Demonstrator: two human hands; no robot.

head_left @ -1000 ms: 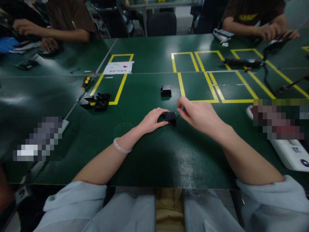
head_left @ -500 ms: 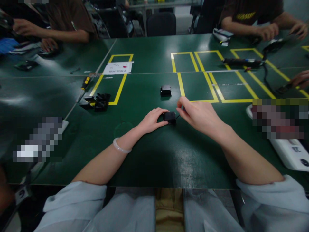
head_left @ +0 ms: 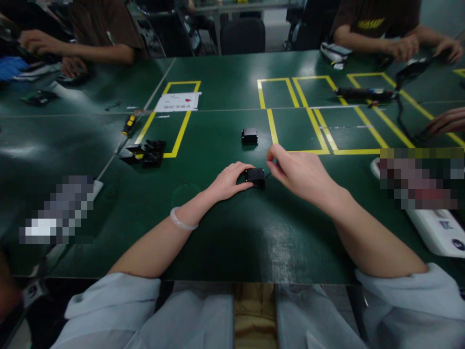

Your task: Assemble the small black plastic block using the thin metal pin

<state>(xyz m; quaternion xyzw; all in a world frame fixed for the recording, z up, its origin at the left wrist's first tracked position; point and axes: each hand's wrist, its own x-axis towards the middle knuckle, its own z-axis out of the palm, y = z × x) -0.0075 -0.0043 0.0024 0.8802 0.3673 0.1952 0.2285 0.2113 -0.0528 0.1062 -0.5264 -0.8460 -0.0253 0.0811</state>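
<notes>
A small black box-shaped part lies on the green table, held at its left end between the thumb and fingers of my left hand. My right hand is closed in a pinch just to the right of it. From those pinched fingers a thin dark rod reaches to the part's right side; most of it is hidden, and its kind I cannot make out. Farther back, a second black box-shaped part of similar form sits by itself.
Several black bracket-like pieces lie to the left, near a yellow-and-black screwdriver. A paper label and yellow tape outlines mark the table. White blurred-out devices flank me. Co-workers' hands are across the table.
My right hand has shifted very slightly, while my left hand and the black part stay in place. At the far right, a co-worker's hand has moved.
</notes>
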